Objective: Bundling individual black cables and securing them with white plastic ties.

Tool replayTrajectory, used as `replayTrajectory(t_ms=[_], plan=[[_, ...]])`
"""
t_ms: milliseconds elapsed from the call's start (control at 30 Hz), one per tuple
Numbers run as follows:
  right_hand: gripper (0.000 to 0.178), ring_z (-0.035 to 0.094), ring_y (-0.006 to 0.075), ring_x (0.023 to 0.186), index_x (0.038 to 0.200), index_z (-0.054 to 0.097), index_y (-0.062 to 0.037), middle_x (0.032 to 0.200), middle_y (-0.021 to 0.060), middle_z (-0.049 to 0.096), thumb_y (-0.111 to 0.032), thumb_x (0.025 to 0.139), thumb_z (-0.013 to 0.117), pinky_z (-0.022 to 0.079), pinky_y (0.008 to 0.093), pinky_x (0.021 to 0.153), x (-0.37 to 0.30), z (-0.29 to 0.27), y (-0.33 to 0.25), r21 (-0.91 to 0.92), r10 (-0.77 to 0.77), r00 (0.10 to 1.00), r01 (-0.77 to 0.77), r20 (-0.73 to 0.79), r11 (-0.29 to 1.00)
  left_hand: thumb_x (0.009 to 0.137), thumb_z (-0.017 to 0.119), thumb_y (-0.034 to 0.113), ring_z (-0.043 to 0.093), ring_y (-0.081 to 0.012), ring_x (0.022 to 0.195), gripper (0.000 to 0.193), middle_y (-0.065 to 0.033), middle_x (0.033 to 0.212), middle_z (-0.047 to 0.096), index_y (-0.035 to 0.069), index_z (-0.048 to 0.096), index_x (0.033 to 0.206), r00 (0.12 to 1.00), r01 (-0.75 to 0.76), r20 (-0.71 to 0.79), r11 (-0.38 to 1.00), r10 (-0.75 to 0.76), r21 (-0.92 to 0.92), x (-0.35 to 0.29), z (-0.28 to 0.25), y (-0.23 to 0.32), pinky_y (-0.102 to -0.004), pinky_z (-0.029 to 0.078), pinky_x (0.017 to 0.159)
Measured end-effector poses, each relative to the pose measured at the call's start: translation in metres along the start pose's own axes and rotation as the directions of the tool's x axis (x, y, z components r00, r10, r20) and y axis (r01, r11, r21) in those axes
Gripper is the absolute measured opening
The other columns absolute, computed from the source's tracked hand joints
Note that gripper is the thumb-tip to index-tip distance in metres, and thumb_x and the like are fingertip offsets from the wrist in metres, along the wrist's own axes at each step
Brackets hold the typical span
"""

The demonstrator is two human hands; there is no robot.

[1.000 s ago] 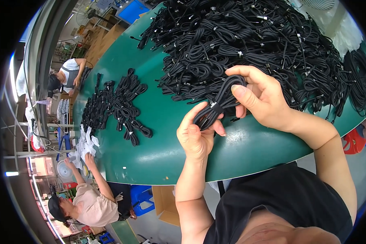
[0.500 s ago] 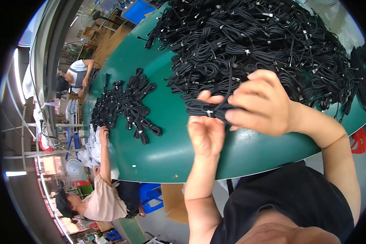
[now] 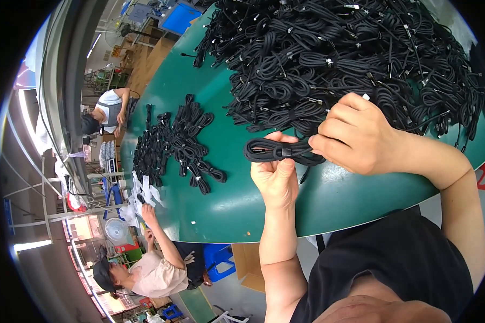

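A coiled black cable bundle (image 3: 267, 151), cinched by a dark band around its middle, is held over the near side of the green table. My left hand (image 3: 277, 180) grips it from below, thumb against the band and fingers behind the coil. My right hand (image 3: 355, 137) is closed on the bundle's right end, and its fingertips hide part of the loops. A short cable end pokes out below the coil. Just beyond my hands spreads a large heap of coiled black cables (image 3: 285, 70) with silvery connectors.
A smaller pile of cable bundles (image 3: 172, 142) lies left on the green table (image 3: 221, 210). A co-worker (image 3: 156, 269) reaches to white plastic bags (image 3: 137, 199) at the table's left edge. Another person (image 3: 110, 110) is farther off. A blue stool (image 3: 219, 261) and cardboard box (image 3: 248, 264) stand below the edge.
The bundle has turned in my hands, its band now facing up; the cable strand that stuck up beside my right fingers is gone. The co-worker's hand has drawn back from the small pile.
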State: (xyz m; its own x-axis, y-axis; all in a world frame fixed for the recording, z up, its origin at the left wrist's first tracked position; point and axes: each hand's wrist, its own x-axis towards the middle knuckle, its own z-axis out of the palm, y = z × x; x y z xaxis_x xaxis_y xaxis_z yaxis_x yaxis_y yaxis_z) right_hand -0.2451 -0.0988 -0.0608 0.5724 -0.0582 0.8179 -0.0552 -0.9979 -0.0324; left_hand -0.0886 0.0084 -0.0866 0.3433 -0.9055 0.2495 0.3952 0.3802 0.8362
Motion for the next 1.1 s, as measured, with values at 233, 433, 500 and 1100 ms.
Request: replayTrajectory(t_ms=[233, 433, 500, 1100], plan=[[0.013, 0.047, 0.0150, 0.062, 0.068, 0.055, -0.0030, 0.067, 0.0022, 0.045, -0.012, 0.059, 0.058, 0.040, 0.0228, 0.046, -0.001, 0.000, -0.016, -0.020, 0.065, 0.995, -0.063, 0.081, 0.998, 0.076, 0.068, 0.002, 0.057, -0.0176, 0.090, 0.040, -0.0128, 0.104, 0.058, 0.000, 0.049, 0.110, 0.989, 0.145, -0.017, 0.986, -0.147, -0.078, -0.006, 0.009, -0.011, -0.0300, 0.047, 0.079], [0.012, 0.047, 0.0154, 0.063, 0.066, 0.052, -0.0032, 0.067, 0.0029, 0.043, -0.011, 0.059, 0.058, 0.040, 0.0217, 0.043, 0.009, -0.012, -0.009, -0.059, 0.145, 0.984, -0.140, 0.105, 0.988, 0.079, 0.065, 0.007, 0.056, -0.0199, 0.092, 0.037, -0.0154, 0.103, 0.058, 0.000, 0.048, 0.112, 0.995, -0.044, -0.096, 0.997, 0.038, -0.056, 0.004, 0.000, 0.002, -0.0330, 0.045, 0.084], [0.012, 0.047, 0.0163, 0.063, 0.065, 0.051, -0.0032, 0.066, 0.0038, 0.042, -0.011, 0.058, 0.058, 0.039, 0.0225, 0.042, 0.006, -0.010, -0.012, -0.026, 0.132, 0.987, -0.130, 0.096, 0.991, 0.078, 0.068, 0.009, 0.057, -0.0188, 0.090, 0.039, -0.0151, 0.102, 0.058, 0.001, 0.048, 0.111, 0.996, 0.022, -0.080, 0.998, -0.026, -0.058, 0.000, 0.007, -0.005, -0.0314, 0.046, 0.080], [0.016, 0.047, 0.0167, 0.061, 0.070, 0.051, -0.0024, 0.070, 0.0058, 0.045, -0.010, 0.058, 0.059, 0.041, 0.0265, 0.047, 0.000, -0.008, -0.021, 0.002, 0.176, 0.970, -0.179, 0.169, 0.984, 0.081, 0.064, 0.008, 0.057, -0.0173, 0.091, 0.039, -0.0127, 0.107, 0.057, -0.001, 0.049, 0.116, 0.991, 0.133, -0.004, 0.987, -0.134, -0.095, -0.001, 0.007, -0.011, -0.0299, 0.046, 0.083]])
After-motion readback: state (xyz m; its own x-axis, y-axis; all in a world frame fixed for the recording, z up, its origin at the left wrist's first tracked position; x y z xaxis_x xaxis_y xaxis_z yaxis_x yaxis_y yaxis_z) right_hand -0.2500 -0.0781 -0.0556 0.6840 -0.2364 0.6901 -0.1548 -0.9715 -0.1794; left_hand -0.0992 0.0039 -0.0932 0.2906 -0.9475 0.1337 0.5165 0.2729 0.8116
